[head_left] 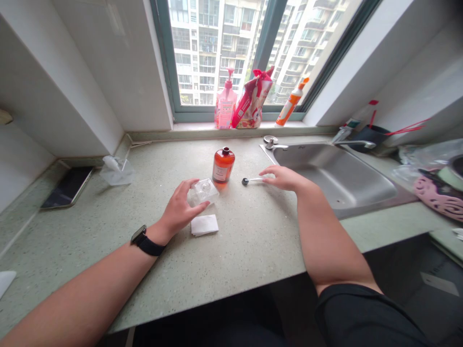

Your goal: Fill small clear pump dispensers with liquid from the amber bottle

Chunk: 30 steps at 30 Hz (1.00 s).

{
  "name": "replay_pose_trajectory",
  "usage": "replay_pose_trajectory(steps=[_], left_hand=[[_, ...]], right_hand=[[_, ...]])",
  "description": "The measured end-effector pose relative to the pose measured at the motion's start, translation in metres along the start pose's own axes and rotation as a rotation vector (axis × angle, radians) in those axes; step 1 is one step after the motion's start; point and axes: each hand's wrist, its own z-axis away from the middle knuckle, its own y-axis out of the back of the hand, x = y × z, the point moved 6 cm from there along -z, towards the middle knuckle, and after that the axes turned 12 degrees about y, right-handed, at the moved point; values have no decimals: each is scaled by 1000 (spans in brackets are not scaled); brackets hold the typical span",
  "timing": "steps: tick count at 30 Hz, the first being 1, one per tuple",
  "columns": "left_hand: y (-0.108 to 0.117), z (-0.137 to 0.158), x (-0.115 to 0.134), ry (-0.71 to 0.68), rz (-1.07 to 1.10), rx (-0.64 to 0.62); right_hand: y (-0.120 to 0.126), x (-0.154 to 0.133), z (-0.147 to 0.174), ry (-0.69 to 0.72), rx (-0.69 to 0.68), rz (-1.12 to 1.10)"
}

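L hand (179, 205) has the clear box (206, 190) pinched btwn thumb & fingers, just behind the folded paper (204, 225) on the counter (249, 250). R hand (284, 178) is at the pale end of the rod (255, 180), fingers stretched fwd; can't tell if they're pinching it or just touching. Rod's dark end points L, toward the orange bottle (222, 168), which is upright, approx. btwn the hands, & looks uncapped. Step in hand, prob.: handling box & rod. Next move, imo, calls for a firm R fingertip grip on the rod, box steady, bottle unbumped.
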Motion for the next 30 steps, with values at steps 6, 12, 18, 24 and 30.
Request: replay_pose_trajectory(steps=[6, 12, 18, 24, 30], left_hand=[[1, 0, 1, -6, 25, 11], [2, -2, -2, -2, 22, 26], [10, -15, -22, 95, 6, 26], [15, -26, -37, 121, -1, 14], [14, -26, -35, 112, -18, 59]], right_hand=[[-1, 1, -2, -31, 7, 12], [2, -4, -3, 3, 30, 38], [8, -24, -14, 77, 311, 104], [-19, -63, -26, 164, 530, 38], [-38, -102, -43, 228, 555, 45]])
